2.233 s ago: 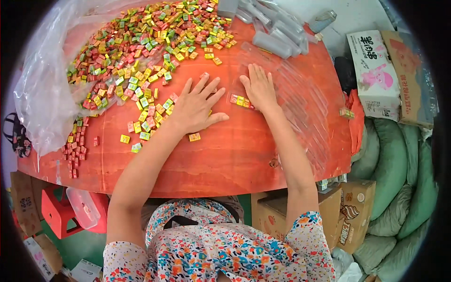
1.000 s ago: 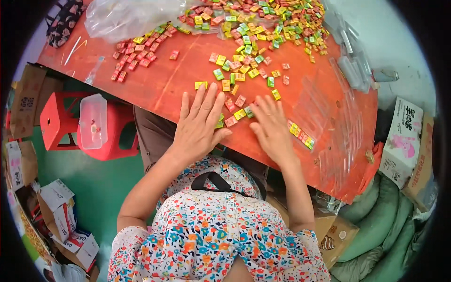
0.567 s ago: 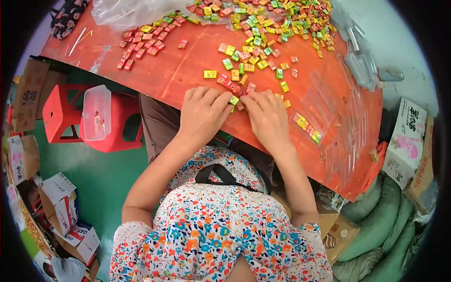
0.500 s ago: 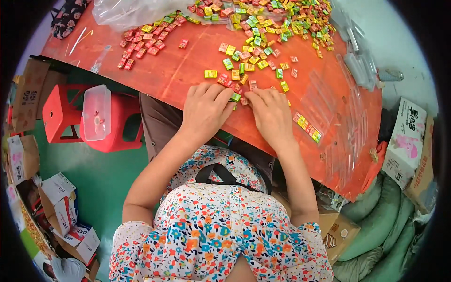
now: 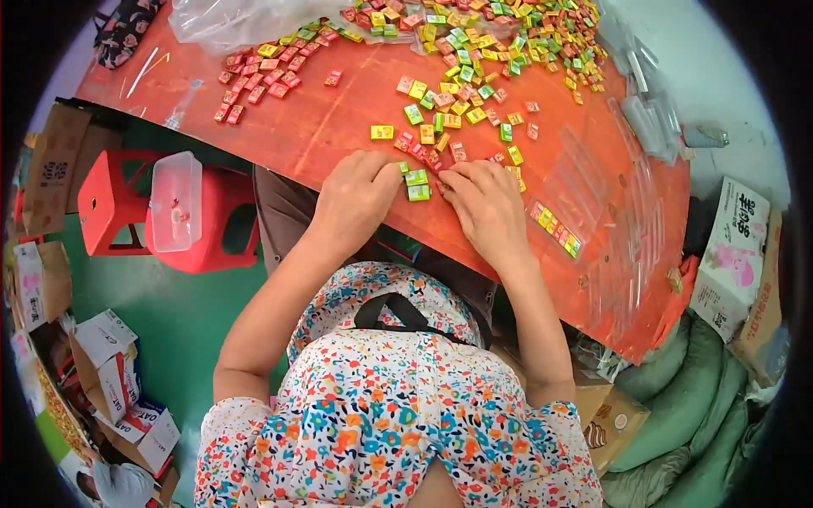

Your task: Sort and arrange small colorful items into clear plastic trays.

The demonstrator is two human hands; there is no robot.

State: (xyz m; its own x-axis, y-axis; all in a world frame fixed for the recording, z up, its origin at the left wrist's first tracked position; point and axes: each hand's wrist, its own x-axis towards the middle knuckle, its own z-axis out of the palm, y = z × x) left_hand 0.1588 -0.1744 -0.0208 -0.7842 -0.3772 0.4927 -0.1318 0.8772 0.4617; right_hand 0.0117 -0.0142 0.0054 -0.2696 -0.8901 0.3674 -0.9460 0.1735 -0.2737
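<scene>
My left hand [image 5: 360,193] rests at the table's near edge, its fingers curled, with a small green box [image 5: 402,168] at the fingertips. Two more small green boxes, an upper one [image 5: 416,178] and a lower one [image 5: 419,193], lie between my hands. On the right, my right hand [image 5: 484,199] bends its fingers together at the table top; whatever they grip is mostly hidden. Beyond the fingertips runs a short row of small red boxes [image 5: 417,151]. A clear tray [image 5: 555,229] with several red, yellow and green boxes lies right of my right hand.
A large heap of small coloured boxes [image 5: 542,38] spreads over the far side of the red table [image 5: 356,93]. A red cluster [image 5: 254,80] lies at the far left by a clear plastic bag [image 5: 246,24]. Empty clear trays [image 5: 627,262] cover the right side. Red stools [image 5: 114,203] stand left.
My left hand has moved slightly left and drawn away from the green boxes, which now show between my hands. My right hand stays nearly in place.
</scene>
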